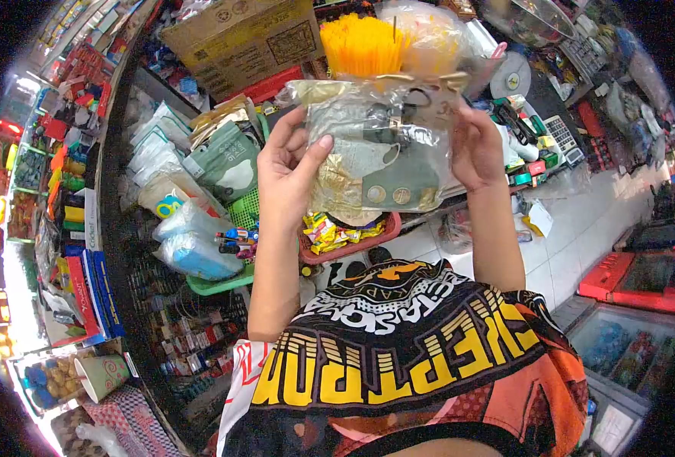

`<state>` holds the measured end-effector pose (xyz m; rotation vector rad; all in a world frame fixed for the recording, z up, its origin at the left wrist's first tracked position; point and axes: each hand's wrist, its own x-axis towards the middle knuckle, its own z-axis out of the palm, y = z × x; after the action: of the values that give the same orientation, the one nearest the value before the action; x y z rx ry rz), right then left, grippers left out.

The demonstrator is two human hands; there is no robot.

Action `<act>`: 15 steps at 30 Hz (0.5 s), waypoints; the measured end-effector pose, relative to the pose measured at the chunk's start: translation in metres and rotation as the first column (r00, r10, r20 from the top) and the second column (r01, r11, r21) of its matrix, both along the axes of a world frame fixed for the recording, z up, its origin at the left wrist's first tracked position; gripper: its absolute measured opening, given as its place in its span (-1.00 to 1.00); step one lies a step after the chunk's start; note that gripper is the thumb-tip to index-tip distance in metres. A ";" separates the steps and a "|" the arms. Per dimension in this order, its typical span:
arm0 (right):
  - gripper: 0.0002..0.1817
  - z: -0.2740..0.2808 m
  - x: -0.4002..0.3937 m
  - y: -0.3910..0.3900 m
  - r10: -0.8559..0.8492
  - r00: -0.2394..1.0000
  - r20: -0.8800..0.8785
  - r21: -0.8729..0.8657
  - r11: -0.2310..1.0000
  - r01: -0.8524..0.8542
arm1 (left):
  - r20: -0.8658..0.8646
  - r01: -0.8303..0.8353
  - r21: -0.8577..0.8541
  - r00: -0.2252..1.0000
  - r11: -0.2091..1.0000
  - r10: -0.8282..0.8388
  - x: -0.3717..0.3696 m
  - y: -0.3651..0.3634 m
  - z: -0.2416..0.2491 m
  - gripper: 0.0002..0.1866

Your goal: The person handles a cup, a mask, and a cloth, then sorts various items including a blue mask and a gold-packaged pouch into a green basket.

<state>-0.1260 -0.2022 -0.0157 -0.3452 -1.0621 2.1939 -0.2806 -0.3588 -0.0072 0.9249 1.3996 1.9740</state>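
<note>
A clear plastic bag (421,141) is held up in front of my chest, with grey-green packets showing through its crinkled film. My left hand (288,164) grips its left edge, thumb on the near face and fingers behind. On the opposite side, my right hand (480,152) is closed at the right edge, its fingertips partly behind the plastic. Below the bag sits a red basket (350,254) of small yellow wrapped sweets (326,234). Similar green packets (227,160) stand in a green basket (246,209) left of my left hand.
Behind the bag are a cardboard box (246,46) and a bundle of orange-yellow sticks (360,46). A calculator (562,137) lies to the right. Bagged goods (193,247) and pens (237,236) sit at left. A paper cup (103,375) lies on its side at lower left.
</note>
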 end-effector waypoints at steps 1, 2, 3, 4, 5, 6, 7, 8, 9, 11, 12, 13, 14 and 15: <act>-0.39 0.001 0.001 -0.003 0.027 0.997 -0.074 0.089 0.996 -0.021 | 0.004 0.002 0.004 1.000 1.000 -0.002 -0.002 -0.001 -0.002 -0.52; -0.29 0.006 0.001 -0.009 0.012 1.000 -0.011 0.201 0.980 -0.009 | -0.060 -0.023 -0.012 0.998 1.000 0.022 -0.004 0.000 -0.006 -0.59; -0.32 0.001 0.002 -0.007 -0.004 1.000 0.018 0.270 0.963 -0.001 | -0.132 -0.020 -0.045 0.991 0.999 0.014 -0.005 -0.002 -0.007 -0.63; -0.37 0.001 -0.002 -0.010 -0.089 0.992 0.084 0.382 0.923 0.051 | -0.139 -0.006 -0.065 0.990 0.998 -0.003 -0.003 -0.001 -0.007 -0.63; -0.41 0.001 -0.004 -0.013 -0.182 0.974 0.137 0.493 0.865 0.093 | -0.145 0.010 -0.084 0.989 0.996 -0.022 -0.001 0.001 -0.006 -0.64; -0.41 0.000 -0.005 -0.014 -0.172 0.975 0.139 0.492 0.867 0.083 | -0.176 0.029 -0.057 0.984 0.998 -0.038 0.000 0.003 -0.010 -0.65; -0.45 -0.001 -0.006 -0.015 -0.200 0.952 0.233 0.499 0.865 0.059 | -0.174 0.020 -0.057 0.984 0.998 -0.030 0.001 0.003 -0.010 -0.65; -0.49 -0.002 -0.006 -0.015 -0.228 0.918 0.325 0.504 0.863 0.036 | -0.183 0.039 -0.104 0.981 0.994 -0.057 0.002 0.003 -0.010 -0.66; -0.49 -0.002 -0.007 -0.017 -0.222 0.919 0.326 0.504 0.863 0.030 | -0.190 0.057 -0.151 0.978 0.987 -0.085 0.003 0.003 -0.010 -0.68; -0.49 0.001 -0.009 -0.022 -0.190 0.917 0.351 0.441 0.898 0.018 | -0.171 0.026 -0.125 0.984 0.992 -0.047 0.000 0.003 -0.015 -0.73; -0.45 0.008 -0.011 -0.023 -0.113 0.965 0.235 0.514 0.857 -0.025 | -0.189 0.019 -0.127 0.981 0.992 -0.043 -0.002 0.001 -0.013 -0.73; -0.45 0.011 -0.010 -0.023 -0.098 0.966 0.240 0.512 0.858 -0.040 | -0.203 0.011 -0.130 0.978 0.991 -0.038 -0.003 -0.002 -0.011 -0.74; -0.42 0.013 -0.009 -0.022 -0.015 0.974 0.226 0.506 0.856 -0.104 | -0.223 0.000 -0.080 0.975 0.997 -0.018 -0.002 -0.004 -0.007 -0.76; -0.39 0.015 -0.008 -0.021 0.068 0.975 0.212 0.500 0.849 -0.169 | -0.216 -0.016 -0.080 0.976 0.997 -0.001 -0.003 -0.006 0.000 -0.76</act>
<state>-0.1340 -0.2228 -0.0010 -0.2457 -1.7661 1.9012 -0.2834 -0.3648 -0.0068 1.1254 1.5914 1.8509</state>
